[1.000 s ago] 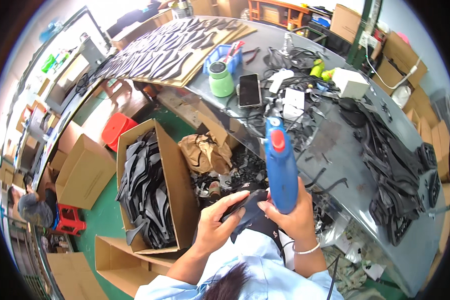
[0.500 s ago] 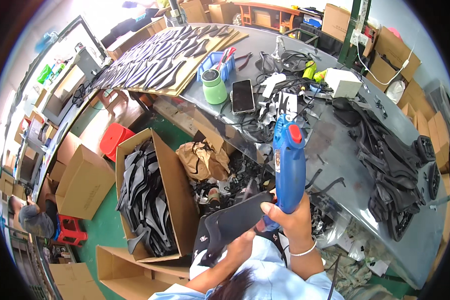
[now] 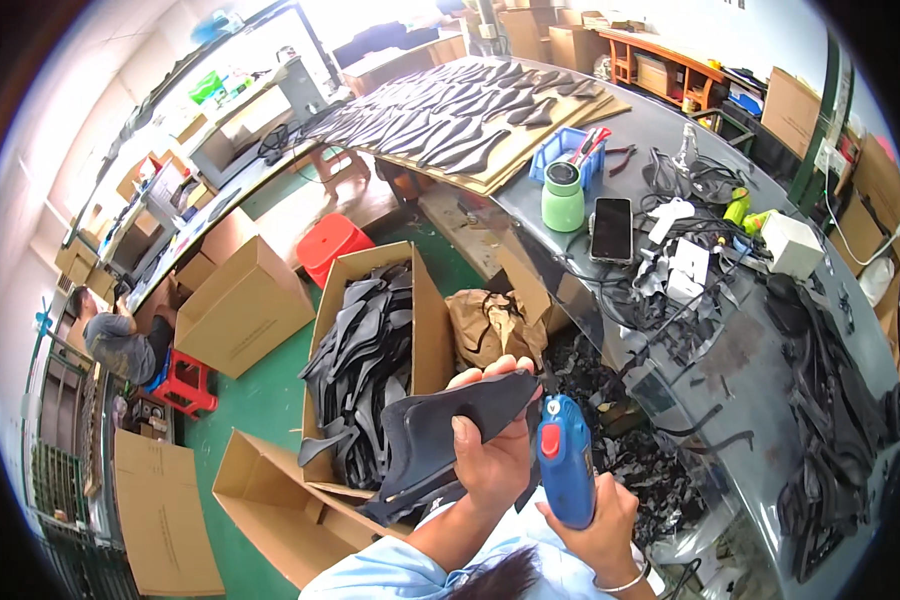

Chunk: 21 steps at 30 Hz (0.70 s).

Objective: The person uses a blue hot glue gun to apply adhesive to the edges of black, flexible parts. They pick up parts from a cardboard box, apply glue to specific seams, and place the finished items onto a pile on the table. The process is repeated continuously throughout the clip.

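Note:
A flat, curved black panel (image 3: 440, 432), wide at one end and narrowing to a point, is held up in front of my body. My left hand (image 3: 495, 460) grips it, thumb on the face and fingers behind the far edge. To the right, my right hand (image 3: 605, 530) is wrapped round the handle of a blue hand-held power tool (image 3: 570, 480) with a red button. The tool's dark tip points away from me, close beside the panel's narrow end. Whether tip and panel touch, I cannot tell.
An open carton (image 3: 432, 330) full of similar black pieces stands on the floor ahead-left. The grey table (image 3: 705, 430) bears a phone (image 3: 611, 230), a green bottle (image 3: 563, 200) and black parts (image 3: 835, 420). Black scraps (image 3: 650, 490) lie below its edge. A person (image 3: 120, 335) sits far left.
My view has swung left. The blue tool has come lower and nearer my body. My left hand has moved from the panel's near edge to its narrow end and turned the panel upward.

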### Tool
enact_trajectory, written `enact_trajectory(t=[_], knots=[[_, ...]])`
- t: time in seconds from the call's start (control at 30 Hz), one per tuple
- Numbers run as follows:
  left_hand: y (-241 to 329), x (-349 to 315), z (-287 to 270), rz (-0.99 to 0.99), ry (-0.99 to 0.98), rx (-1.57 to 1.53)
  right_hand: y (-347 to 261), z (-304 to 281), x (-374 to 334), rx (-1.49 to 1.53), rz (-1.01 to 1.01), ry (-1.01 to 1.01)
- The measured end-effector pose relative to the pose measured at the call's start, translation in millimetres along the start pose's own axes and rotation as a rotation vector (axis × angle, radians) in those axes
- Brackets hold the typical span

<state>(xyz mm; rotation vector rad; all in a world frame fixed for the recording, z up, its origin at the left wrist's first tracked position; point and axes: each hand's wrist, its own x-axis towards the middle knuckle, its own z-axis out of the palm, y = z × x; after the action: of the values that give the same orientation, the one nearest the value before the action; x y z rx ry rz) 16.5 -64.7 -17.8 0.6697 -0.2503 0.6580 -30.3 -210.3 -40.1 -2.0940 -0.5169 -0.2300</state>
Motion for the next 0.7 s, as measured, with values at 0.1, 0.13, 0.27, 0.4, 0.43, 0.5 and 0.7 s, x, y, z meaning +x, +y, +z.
enact_trajectory(t=[0.1, 0.13, 0.27, 0.4, 0.43, 0.5, 0.7], knots=[[0.0, 0.0, -2.4, 0.058, -0.015, 0.028, -2.8, 1.5, -1.0, 0.031, -0.023, -0.020], [0.1, -0.7, -2.7, 0.065, -0.012, 0.044, -3.5, 1.5, -1.6, 0.033, -0.028, -0.028], [-2.2, -1.9, -9.7, 0.087, -0.073, 0.133, -4.2, -1.2, -1.3, 0.010, -0.055, -0.037], [2.5, -2.2, -19.1, 0.001, -0.110, 0.183, -1.9, -6.2, -0.6, 0.002, -0.044, -0.041], [7.4, -0.6, -20.1, -0.041, -0.109, 0.185, -1.0, -8.0, -0.4, -0.006, -0.055, -0.040], [18.6, 4.7, -18.6, -0.123, -0.105, 0.190, 0.5, -11.3, 0.4, -0.029, -0.067, -0.035], [41.2, 13.8, -3.5, -0.320, 0.008, 0.293, 6.6, -16.0, -3.8, -0.122, -0.060, -0.023]])
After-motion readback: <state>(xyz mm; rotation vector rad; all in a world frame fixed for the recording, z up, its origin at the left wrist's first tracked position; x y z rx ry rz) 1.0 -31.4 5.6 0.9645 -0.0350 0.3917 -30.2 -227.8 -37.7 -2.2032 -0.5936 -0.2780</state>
